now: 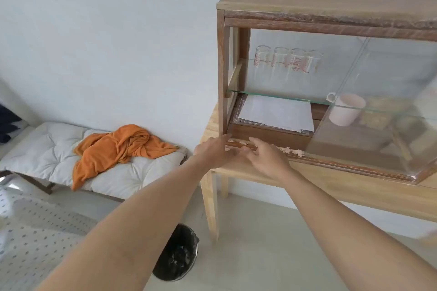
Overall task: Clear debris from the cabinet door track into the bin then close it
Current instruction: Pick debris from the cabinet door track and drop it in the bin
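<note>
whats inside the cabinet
Four glasses on the glass shelf; below it, papers and a mug. Something tan right of the mug is too blurred behind the sliding door to identify.

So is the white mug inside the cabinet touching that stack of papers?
Apart. The head view shows the white mug standing well to the right of the stack of papers, with bare dark cabinet floor showing between them.

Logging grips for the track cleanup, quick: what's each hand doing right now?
Left hand: at the track's left end, grip cannot be told.
Right hand: open, fingers spread over the debris, holding nothing.
</note>
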Demonstrator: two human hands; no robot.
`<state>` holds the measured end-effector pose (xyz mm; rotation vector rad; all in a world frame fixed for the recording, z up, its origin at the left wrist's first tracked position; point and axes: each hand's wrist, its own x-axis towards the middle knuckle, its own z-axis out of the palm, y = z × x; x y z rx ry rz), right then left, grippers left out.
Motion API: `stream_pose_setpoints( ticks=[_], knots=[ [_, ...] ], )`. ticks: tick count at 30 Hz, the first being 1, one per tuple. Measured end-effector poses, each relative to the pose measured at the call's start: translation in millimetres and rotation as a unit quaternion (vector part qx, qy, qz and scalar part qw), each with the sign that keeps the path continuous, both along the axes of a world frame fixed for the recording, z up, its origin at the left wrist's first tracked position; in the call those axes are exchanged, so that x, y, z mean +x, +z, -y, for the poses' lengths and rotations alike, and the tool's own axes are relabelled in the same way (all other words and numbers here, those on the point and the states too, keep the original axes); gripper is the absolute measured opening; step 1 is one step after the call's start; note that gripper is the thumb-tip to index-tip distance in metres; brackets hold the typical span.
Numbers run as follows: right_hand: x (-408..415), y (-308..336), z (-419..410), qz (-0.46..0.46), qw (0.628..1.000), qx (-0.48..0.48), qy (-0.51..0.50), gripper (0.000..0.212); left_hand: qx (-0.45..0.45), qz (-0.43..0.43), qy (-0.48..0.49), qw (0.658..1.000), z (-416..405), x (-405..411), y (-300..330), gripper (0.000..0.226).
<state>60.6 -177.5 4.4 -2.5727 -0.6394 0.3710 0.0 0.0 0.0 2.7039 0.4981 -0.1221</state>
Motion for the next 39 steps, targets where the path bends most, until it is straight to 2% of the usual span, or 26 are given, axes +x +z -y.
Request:
stream_pose_setpoints(
  ticks=[5, 15, 21, 26, 34, 39],
  knots=[
    [9, -11, -8, -0.003, 1.0, 0.016, -0.004, 0.059, -0.005, 0.009, 0.027, 1.0, -4, 3, -6, 0.054],
    [9, -30, -12, 0.02, 0.989, 0.129, -0.07, 0.031, -0.007, 0.111, 0.066, 0.992, -8, 5, -12, 0.029],
    [10, -32, -21, -0.02, 0.973, 0.194, -0.123, 0.021, -0.005, 0.142, 0.062, 0.988, -8, 6, -14, 0.024],
    [11, -28, -27, -0.039, 0.969, 0.202, -0.138, 0.005, -0.018, 0.156, 0.06, 0.986, -8, 1, -17, 0.023],
    [17, -25, -36, -0.062, 0.965, 0.199, -0.157, 0.002, -0.046, 0.171, 0.062, 0.982, -9, -10, -17, 0.024],
    [21, -25, -38, -0.07, 0.969, 0.185, -0.15, 0.014, -0.057, 0.177, 0.07, 0.98, -8, -15, -19, 0.019]
  ],
)
